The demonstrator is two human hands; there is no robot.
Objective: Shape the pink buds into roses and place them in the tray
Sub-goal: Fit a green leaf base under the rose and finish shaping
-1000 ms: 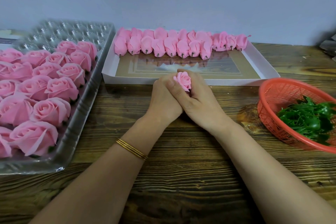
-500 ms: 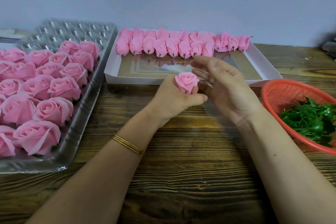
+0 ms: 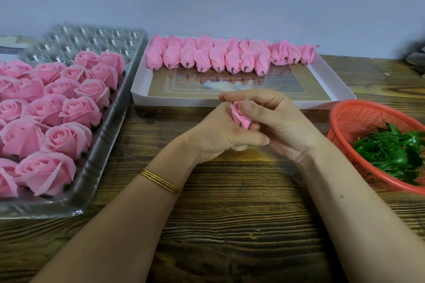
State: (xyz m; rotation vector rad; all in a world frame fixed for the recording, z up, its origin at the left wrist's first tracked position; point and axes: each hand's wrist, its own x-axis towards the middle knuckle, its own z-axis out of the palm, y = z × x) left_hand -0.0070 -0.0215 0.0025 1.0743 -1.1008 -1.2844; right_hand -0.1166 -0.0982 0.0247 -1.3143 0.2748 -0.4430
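Bud (image 3: 240, 115) held between both hands above the table (image 3: 230, 225), just in front of the box (image 3: 172, 101). Left hand (image 3: 218, 138) curls under and around its lower part. Right hand (image 3: 278, 122) closes over it from the other side, thumb laid on the outer petals. Neither hand is free.

Long axis steeply tilted: the bloom end points up and away, toward the box, and the dark base stub points down toward the person. Fingers hide much of the bud, so the exact tilt is uncertain.

Likely faults:
- Too hard a thumb press would crease or tear a thin petal.
- Uneven pulling would leave a lopsided rose.
- A loosened grip during turning would drop the bud to the table.

Placement carries its own risk. Free cells in the tray (image 3: 96, 174) lie at its far end, behind the finished roses (image 3: 66, 138), and a low reach across could flatten them. Row of buds (image 3: 207, 60) in the box awaits shaping.
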